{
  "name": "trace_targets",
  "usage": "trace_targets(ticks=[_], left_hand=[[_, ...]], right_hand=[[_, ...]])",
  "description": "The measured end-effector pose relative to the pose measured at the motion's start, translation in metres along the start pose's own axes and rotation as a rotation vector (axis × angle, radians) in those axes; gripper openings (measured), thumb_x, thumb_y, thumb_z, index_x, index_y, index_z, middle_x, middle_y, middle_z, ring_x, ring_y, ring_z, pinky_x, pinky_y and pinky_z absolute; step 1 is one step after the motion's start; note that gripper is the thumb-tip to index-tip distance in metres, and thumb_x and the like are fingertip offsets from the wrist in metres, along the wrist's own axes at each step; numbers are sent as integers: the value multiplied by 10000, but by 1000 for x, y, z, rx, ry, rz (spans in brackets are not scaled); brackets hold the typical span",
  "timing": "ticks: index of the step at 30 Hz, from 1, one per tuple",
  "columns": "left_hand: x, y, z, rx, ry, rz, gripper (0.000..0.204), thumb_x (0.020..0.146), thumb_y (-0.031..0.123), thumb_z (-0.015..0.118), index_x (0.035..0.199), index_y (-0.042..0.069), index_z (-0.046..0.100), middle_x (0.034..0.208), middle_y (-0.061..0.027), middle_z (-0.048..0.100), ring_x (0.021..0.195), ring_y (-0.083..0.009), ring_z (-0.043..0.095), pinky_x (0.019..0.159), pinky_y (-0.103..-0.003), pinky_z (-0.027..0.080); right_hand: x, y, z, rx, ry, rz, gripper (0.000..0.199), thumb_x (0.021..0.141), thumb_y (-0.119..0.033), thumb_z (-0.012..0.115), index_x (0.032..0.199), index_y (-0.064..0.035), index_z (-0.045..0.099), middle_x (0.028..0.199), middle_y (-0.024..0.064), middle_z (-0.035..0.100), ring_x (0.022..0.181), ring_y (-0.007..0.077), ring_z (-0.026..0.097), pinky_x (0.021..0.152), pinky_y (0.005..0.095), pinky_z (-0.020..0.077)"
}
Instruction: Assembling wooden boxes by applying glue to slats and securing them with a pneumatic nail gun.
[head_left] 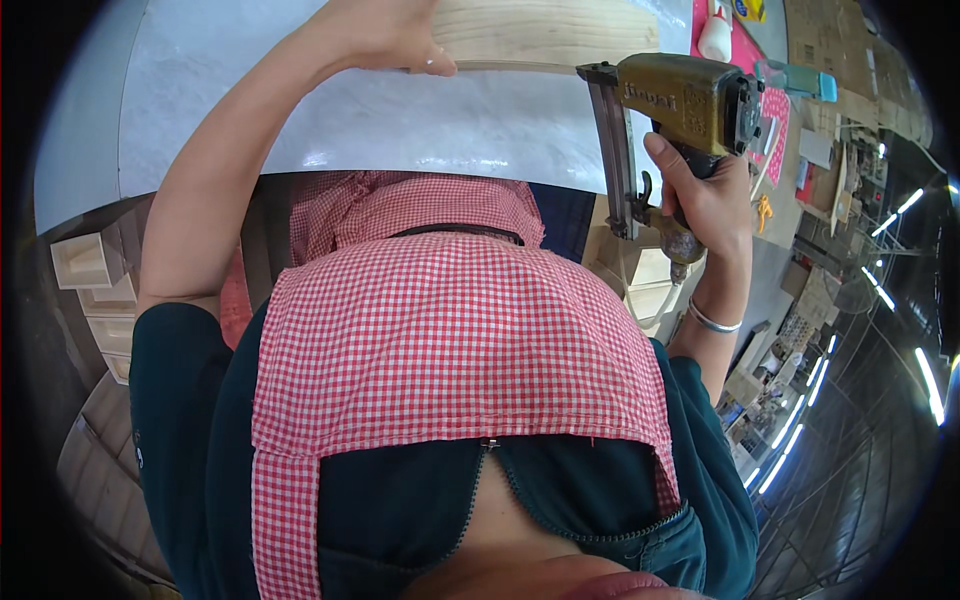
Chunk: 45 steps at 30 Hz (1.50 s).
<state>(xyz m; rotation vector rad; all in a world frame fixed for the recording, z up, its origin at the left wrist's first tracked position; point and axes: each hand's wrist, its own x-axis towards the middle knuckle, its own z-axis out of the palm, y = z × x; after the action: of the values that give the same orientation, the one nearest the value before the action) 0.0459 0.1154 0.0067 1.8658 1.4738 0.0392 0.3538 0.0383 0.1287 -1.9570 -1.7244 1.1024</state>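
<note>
A pale wooden board (545, 32) lies across the table at the top of the view, its grain running left to right. My left hand (395, 35) grips the board's left end, thumb along the near edge; the other fingers are mostly cut off by the picture's upper edge. My right hand (712, 205) is wrapped around the handle of a pneumatic nail gun (685, 100) with a worn, brass-coloured body. The gun's nose points left, close to the board's right end; whether they touch I cannot tell.
The table (380, 125) has a glossy white top. On its right stand a white bottle (716, 38) with a red tip and a turquoise object (805, 82). Wooden boxes (90, 262) are stacked low on the left. An air hose (628, 285) hangs below the gun.
</note>
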Motion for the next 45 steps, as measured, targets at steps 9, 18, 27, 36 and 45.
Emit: trace_targets(ticks=[9, 18, 27, 36, 45], left_hand=[[-12, 4, 6, -1, 35, -32, 861, 578, 240, 858, 1329, -23, 528, 1202, -194, 558, 1100, -349, 506, 1018, -415, 446], [-13, 3, 9, 9, -25, -114, 940, 613, 253, 833, 1438, 13, 453, 1241, -196, 553, 1168, -354, 493, 1055, -413, 418], [-22, -23, 3, -170, -110, -81, 958, 642, 265, 818, 1462, -2, 402, 1355, -223, 483, 1252, -385, 479, 1088, -443, 417], [-16, 5, -2, -349, -173, -68, 972, 646, 241, 801, 1473, -18, 360, 1350, -238, 443, 1205, -401, 494, 1082, -446, 433], [-18, 27, -7, -342, -152, 18, 1000, 633, 202, 770, 1501, -15, 322, 1301, -234, 448, 1156, -390, 493, 1055, -422, 444]], right_hand=[[1, -7, 14, 1, 7, 9, 210, 891, -163, 773, 927, 27, 692, 563, 14, 574, 400, 82, 477, 377, 217, 370], [-7, 1, 27, 92, 69, 72, 231, 905, -199, 777, 959, 5, 683, 577, 15, 573, 413, 91, 488, 379, 216, 380], [-17, -22, 37, 90, 104, -39, 176, 884, -122, 781, 917, 16, 676, 622, 25, 609, 401, 94, 491, 372, 225, 385], [-18, -47, 33, 32, -79, -105, 215, 865, -121, 799, 998, 16, 700, 691, 52, 675, 458, 103, 535, 417, 233, 418], [-12, -55, 26, 29, -143, -195, 245, 856, -132, 808, 1027, 12, 708, 743, 62, 708, 496, 108, 558, 456, 234, 438]])
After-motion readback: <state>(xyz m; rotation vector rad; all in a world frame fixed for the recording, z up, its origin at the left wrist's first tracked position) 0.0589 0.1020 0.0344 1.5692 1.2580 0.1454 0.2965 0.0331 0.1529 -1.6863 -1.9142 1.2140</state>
